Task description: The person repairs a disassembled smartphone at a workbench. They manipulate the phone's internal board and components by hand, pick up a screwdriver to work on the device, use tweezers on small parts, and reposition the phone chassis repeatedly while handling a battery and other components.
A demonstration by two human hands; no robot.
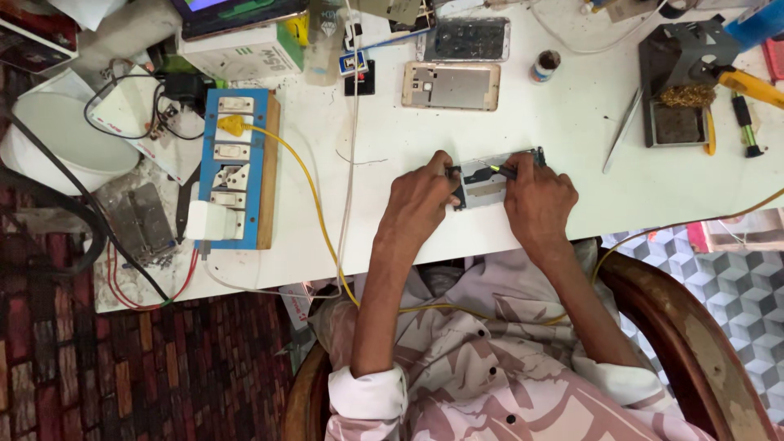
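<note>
Metal phone frame [487, 181] half hidden under hands [425, 200].

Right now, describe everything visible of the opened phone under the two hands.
The opened phone lies flat on the white table, near its front edge, back cover off, showing grey metal shielding and a dark strip along the far edge. The left hand steadies its left end with its fingers. The right hand covers its right part and holds a thin dark tool onto the inside. Finer parts are too small to tell.
</note>
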